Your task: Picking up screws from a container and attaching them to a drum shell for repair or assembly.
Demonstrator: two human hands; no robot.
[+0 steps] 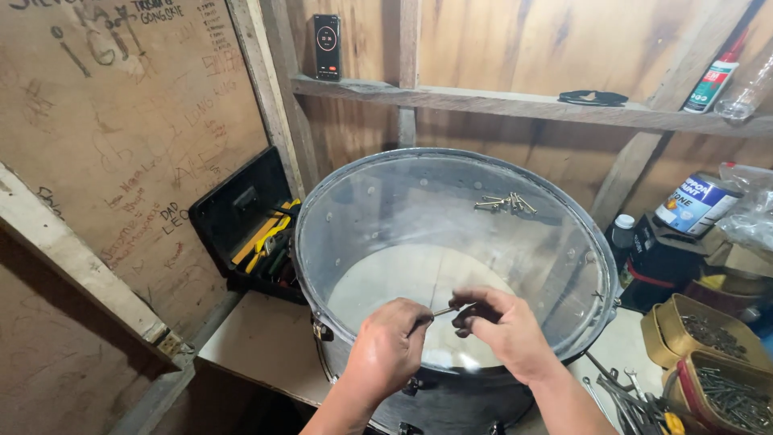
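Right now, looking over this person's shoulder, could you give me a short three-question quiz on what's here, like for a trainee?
1. True or false: the small pile of metal rods lies on the drum's clear skin.
2. Which hands pinch the thin metal rod? A) left only B) right only C) both
3. What stands on the wooden shelf at its left end?

Key: 1 true. 2 C: the left hand and right hand each grip an end. 3 A dark phone with a lit screen.
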